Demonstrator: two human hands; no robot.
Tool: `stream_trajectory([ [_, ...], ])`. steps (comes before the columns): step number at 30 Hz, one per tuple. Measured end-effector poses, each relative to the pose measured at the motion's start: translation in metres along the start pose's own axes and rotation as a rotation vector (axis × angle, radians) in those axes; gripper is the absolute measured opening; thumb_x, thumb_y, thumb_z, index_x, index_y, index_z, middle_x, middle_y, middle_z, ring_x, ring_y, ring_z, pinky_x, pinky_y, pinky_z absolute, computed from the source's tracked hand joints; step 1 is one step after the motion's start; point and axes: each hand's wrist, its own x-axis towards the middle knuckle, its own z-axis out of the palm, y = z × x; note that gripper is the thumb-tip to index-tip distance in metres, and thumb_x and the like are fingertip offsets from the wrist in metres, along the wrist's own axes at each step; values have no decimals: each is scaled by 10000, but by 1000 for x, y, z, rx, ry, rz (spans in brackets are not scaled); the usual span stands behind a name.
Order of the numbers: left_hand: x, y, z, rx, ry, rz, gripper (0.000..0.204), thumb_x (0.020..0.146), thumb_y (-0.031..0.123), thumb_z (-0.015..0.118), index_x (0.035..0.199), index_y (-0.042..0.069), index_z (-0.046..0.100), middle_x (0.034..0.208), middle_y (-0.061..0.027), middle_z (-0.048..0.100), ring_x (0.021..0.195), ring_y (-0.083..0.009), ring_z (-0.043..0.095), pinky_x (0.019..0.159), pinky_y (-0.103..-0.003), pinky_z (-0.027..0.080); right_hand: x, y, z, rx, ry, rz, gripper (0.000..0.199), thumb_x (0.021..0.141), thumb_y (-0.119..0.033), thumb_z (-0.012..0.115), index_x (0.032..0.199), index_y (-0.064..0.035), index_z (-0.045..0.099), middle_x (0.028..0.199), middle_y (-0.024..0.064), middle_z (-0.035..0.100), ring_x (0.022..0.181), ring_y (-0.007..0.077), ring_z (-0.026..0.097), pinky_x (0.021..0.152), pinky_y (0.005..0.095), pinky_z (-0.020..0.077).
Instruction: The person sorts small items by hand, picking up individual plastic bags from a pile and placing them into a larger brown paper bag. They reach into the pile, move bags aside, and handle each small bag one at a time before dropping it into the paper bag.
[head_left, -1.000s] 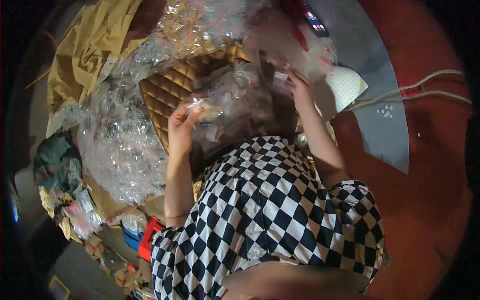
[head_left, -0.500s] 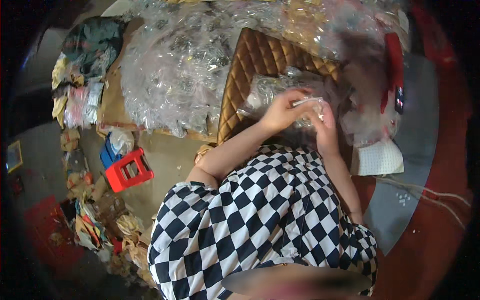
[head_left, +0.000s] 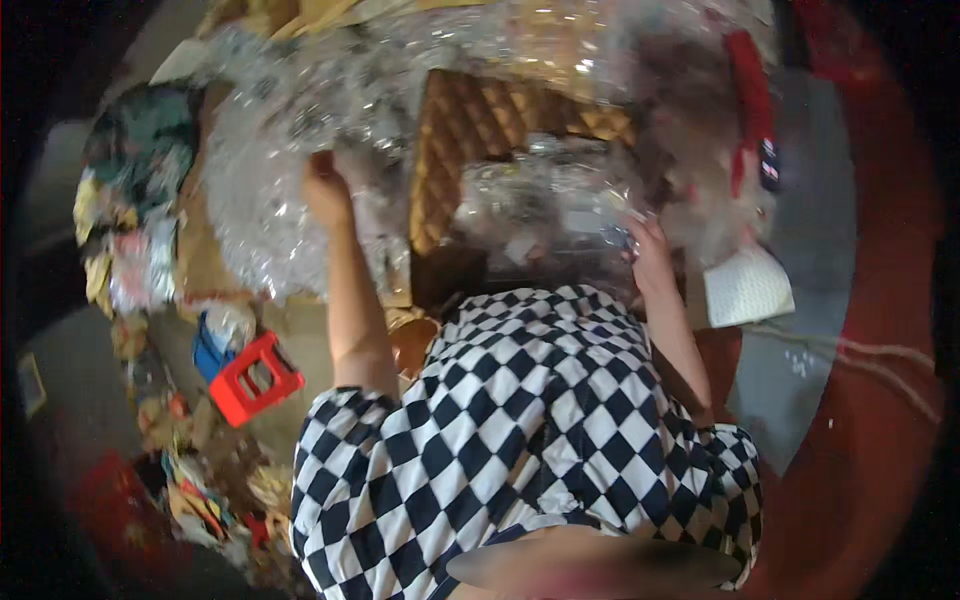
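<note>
My left hand (head_left: 326, 192) is stretched out over a wide heap of clear plastic packets (head_left: 265, 215). It is smeared by motion, so its fingers and anything in them cannot be made out. Nearer my body on the right, my right hand (head_left: 651, 256) has its fingers curled on a small clear plastic packet (head_left: 618, 238). More crumpled clear packets (head_left: 510, 190) lie just left of that hand, in front of a brown quilted panel (head_left: 437, 160). What is inside the packets is too blurred to tell.
A red plastic stool (head_left: 232, 392) stands on the floor at left, beside a blue container (head_left: 205, 350). A white dotted sheet (head_left: 750, 288) lies at right, near a dark phone-like object (head_left: 769, 165). Cardboard and scraps (head_left: 200, 500) litter the lower left.
My hands were together over the packets with a small white thing between them. The left has swung away to the left-hand heap; the right has come down slightly. The view has shifted a little.
</note>
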Motion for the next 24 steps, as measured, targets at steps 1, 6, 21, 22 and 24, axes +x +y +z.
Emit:
stream_trajectory([
  [1,12,22,-9,-61,40,87,132,853,56,546,924,58,658,848,-129,674,779,-287,655,688,-373,500,1,-3,-2,-19,-53,-97,243,874,-181,620,1105,-139,555,955,-40,589,740,33,502,505,199,349],
  [6,55,161,-77,128,41,574,107,814,42,636,913,76,659,820,-86,663,751,-259,642,668,-338,497,10,2,-33,28,24,-175,304,857,-209,655,1137,-133,563,974,-43,594,755,43,500,543,204,359],
  [21,-83,215,-23,-86,-707,271,184,806,25,584,978,84,615,762,-86,632,756,-307,640,621,-384,487,18,-20,-27,-136,80,-206,304,854,-167,659,1125,-55,581,1013,-2,628,927,98,561,821,232,429],
  [22,-90,207,-15,-85,-708,271,184,806,25,584,978,84,615,762,-86,632,756,-307,640,621,-384,487,16,-30,-7,-49,54,-397,270,858,-164,653,1099,-61,589,980,-19,629,864,74,563,745,215,438],
  [24,-100,195,-2,-637,-776,-87,170,828,-55,552,952,30,630,879,-120,630,884,-280,618,787,-305,479,9,-53,30,-8,-107,-590,236,862,-159,648,1067,-54,597,939,-39,638,783,56,573,654,206,458],
])
